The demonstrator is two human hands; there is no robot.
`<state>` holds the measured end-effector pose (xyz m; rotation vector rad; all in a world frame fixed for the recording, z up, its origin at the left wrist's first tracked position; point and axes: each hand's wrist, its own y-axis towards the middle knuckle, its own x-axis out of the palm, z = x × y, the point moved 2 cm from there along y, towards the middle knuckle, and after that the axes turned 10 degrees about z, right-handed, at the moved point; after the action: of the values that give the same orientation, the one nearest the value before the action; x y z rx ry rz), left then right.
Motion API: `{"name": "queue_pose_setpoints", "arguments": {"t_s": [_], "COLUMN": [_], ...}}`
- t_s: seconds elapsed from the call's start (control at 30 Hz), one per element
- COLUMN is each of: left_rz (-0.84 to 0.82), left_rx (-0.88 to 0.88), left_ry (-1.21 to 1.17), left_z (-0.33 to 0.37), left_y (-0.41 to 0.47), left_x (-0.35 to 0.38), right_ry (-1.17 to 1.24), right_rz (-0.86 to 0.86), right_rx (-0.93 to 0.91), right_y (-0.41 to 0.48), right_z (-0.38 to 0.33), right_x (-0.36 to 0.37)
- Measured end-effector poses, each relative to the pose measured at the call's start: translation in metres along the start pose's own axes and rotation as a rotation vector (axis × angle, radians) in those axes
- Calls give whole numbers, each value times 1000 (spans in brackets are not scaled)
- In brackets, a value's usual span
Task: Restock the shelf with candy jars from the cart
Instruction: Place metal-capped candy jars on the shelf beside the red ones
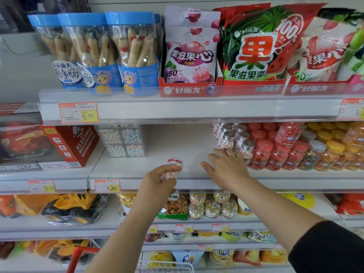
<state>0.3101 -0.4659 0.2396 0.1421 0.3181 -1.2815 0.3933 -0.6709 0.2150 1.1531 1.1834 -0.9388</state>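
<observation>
At the bottom edge of view, the cart [167, 266] shows only a wire rim and a red handle. Above it, the left hand [157, 181] grips a small candy jar [174, 166], tilted, over the front edge of the middle shelf [167, 148]. The right hand [226, 167] is open and spread on the shelf board, with its fingertips at the silver-lidded jars [233, 140] further back. Those jars stand packed close, so I judge that a nudge from the spread fingers or the incoming jar could topple them into the bare gap or off the front edge.
</observation>
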Motion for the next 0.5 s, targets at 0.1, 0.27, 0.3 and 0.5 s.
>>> {"name": "queue_pose_setpoints", "arguments": {"t_s": [0.1,0.27,0.3,0.5], "left_rz": [-87,-158,-165,-341], "left_rx": [97,338,394,659], "left_ry": [80,415,504,877], "left_z": [5,25,30,58], "left_y": [11,43,49,66], "left_x": [11,46,54,103], "right_ry": [237,333,299,264], "right_rz": [145,164,159,187], "right_rx": [-82,-15,2,62], "right_y": [-17,-44,-48,-62], "right_z": [5,36,44,78], "right_x": [-16,-16,-13,-4]}}
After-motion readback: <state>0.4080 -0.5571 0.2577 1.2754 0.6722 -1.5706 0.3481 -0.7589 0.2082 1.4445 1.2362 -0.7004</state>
